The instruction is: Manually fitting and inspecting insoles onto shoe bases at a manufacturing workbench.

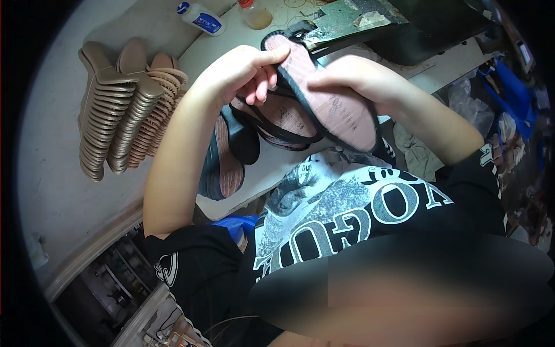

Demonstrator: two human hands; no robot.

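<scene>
A long shoe insole [351, 118] is held up slantwise over the table, its pinkish face with handwritten marks turned up and a black edge running round it. My left hand [254, 72] pinches its narrower far end, thumb on the pink face and the other fingers curled below. Farther down, my right hand [350, 78] grips the right edge with the thumb across the face; its other fingers are hidden behind. Under the held piece lie more black-edged pink insoles [286, 113]. Nearer my left arm rests another group of dark and pink insoles [231, 176].
Stacks of gold-beige insoles [110, 124] stand at the left. A white bottle [199, 18] with a blue cap and a red-capped bottle [255, 14] are at the far side. Beyond my hands sits a worn green plate [347, 20]. Crumpled cloth [416, 147] lies right.
</scene>
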